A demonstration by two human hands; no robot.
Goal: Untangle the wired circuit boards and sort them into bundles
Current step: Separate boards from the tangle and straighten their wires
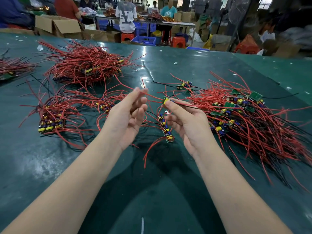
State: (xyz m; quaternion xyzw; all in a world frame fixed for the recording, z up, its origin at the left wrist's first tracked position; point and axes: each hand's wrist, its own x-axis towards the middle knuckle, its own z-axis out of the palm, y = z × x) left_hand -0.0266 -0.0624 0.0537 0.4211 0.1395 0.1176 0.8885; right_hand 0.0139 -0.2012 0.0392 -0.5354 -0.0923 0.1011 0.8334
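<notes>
My right hand [187, 122] pinches a small circuit board [166, 100] with a yellow part, held above the table. Its red wire [152, 97] runs left to my left hand [130, 115], whose fingertips pinch it. Below the hands lies a short row of boards [166, 128] with red leads. A large tangled heap of wired boards [249, 115] spreads at the right. A stacked bundle [50, 122] lies at the left, a smaller group [104, 105] beside it, and a big bundle [87, 66] farther back.
The green table [152, 191] carries another bundle [11, 68] at the far left edge and a few loose boards [184, 86] behind my hands. Beyond the table are cardboard boxes [57, 26], blue crates, red stools and seated people.
</notes>
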